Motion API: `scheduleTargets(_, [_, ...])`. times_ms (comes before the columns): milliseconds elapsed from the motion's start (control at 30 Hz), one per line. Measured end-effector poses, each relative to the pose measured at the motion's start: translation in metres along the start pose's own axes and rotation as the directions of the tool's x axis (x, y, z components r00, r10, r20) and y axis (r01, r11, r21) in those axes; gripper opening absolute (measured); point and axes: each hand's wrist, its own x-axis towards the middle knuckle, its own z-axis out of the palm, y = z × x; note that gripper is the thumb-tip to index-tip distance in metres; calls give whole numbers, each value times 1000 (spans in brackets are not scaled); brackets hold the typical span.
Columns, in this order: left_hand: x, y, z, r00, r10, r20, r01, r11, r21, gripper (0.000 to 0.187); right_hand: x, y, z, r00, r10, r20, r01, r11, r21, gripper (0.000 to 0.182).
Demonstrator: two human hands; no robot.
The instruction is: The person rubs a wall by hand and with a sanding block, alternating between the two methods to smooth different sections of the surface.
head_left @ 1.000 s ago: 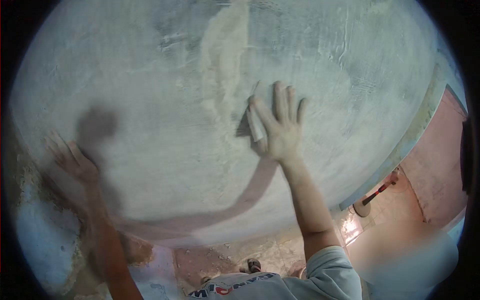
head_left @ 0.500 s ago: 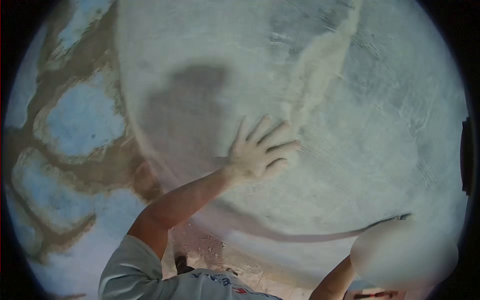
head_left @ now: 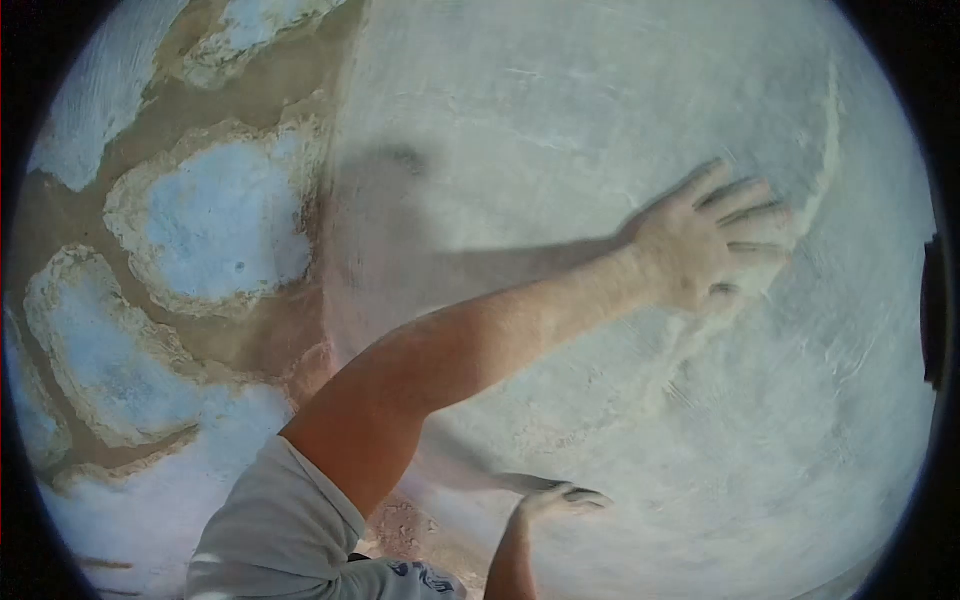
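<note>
My left hand (head_left: 695, 242) lies with spread fingers on a large, smooth grey-white surface (head_left: 560, 400), beside a pale raised streak (head_left: 830, 130). Its back faces me, the arm reaches across from the lower left, and nothing shows in it. Lower down, my right hand (head_left: 562, 500) is seen from the side, fingers stretched out to the right at the same surface. No object is visible in that hand either; its palm is hidden.
Brown bands (head_left: 210, 90) surround rough-edged blue patches (head_left: 220, 225) on the left. Shadows of my head and arms fall on the grey-white surface. Reddish, rough ground (head_left: 400, 525) shows beneath. A dark object (head_left: 934, 310) stands at the far right edge.
My left hand has moved right and slightly up, its arm more extended. My right hand now shows farther left, where before it was covered by a blur. The view has shifted, with the patches now farther right.
</note>
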Motion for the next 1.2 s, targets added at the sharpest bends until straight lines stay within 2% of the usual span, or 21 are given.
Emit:
scheduleTargets(33, [-8,-25,-6,996,-76,-45,76,997,1,67,-9,-4,8,995,-62,79,66,997,-43,82])
scheduleTargets(133, [-64,-80,-23,955,-276,-110,277,961,-6,69,-10,-36,20,983,-175,-48,174,985,-8,91])
scheduleTargets(233, [-141,-119,-26,892,-417,-175,427,904,23,70,22,-53,20,913,-387,-132,376,921,-103,86])
scheduleTargets(300, [-184,-119,-40,830,-547,-111,548,836,-23,70,51,-66,11,855,-504,-121,486,860,-154,82])
scheduleTargets(333, [-207,-118,-39,812,-571,-121,573,819,-20,70,65,-92,0,799,-585,-140,578,811,-86,80])
scheduleTargets(367, [-231,-116,-34,793,-595,-129,598,801,-20,70,84,-107,-5,769,-629,-116,610,776,-161,78])
scheduleTargets(433, [-273,-113,-25,757,-637,-144,642,767,-15,69,129,-162,-27,568,-819,-85,777,568,-273,75])
scheduleTargets(500, [-314,-109,-19,717,-679,-154,687,727,-9,67,179,-205,-41,494,-869,-1,764,435,-476,70])
scheduleTargets(533, [-332,-106,-18,700,-698,-153,703,711,-26,66,203,-238,-54,374,-925,-60,861,371,-348,71])
scheduleTargets(567, [-350,-102,-19,683,-714,-152,718,695,-42,65,222,-268,-63,475,-880,-18,833,456,-315,72])
scheduleTargets(633, [-384,-90,-15,658,-743,-126,743,667,-52,63,252,-346,-88,260,-962,-82,886,271,-375,73])
scheduleTargets(700, [-417,-74,-9,641,-763,-81,763,645,-34,61,277,-415,-100,175,-968,-182,920,226,-320,73])
scheduleTargets(767, [-438,-55,-3,649,-758,-65,756,652,-63,61,293,-471,-97,219,-961,-171,906,265,-329,71])
scheduleTargets(900, [-466,-6,19,656,-754,-41,750,656,-82,60,268,-573,-73,127,-983,-133,821,179,-542,60])
scheduleTargets(933, [-466,7,24,643,-766,0,761,638,-116,60,258,-594,-56,84,-977,-195,886,163,-435,80])
scheduleTargets(967, [-464,21,28,628,-777,43,774,616,-147,60,236,-613,-47,85,-981,-173,882,155,-445,80])
scheduleTargets(1000, [-464,38,32,611,-786,89,787,592,-174,60,219,-625,-28,88,-987,-137,873,142,-467,63])
scheduleTargets(1033, [-465,56,36,635,-750,186,772,621,-132,61,196,-635,-17,0,-985,-170,942,57,-331,71])
scheduleTargets(1067, [-466,74,41,647,-710,279,754,651,-91,62,151,-650,-25,177,-980,93,750,73,-658,76])
scheduleTargets(1100, [-462,87,46,648,-666,370,731,681,-53,63,140,-653,-6,108,-989,100,876,47,-480,76])
scheduleTargets(1200, [-425,116,36,688,-556,466,681,716,-150,61,75,-643,22,-73,-973,218,973,-118,-201,82])
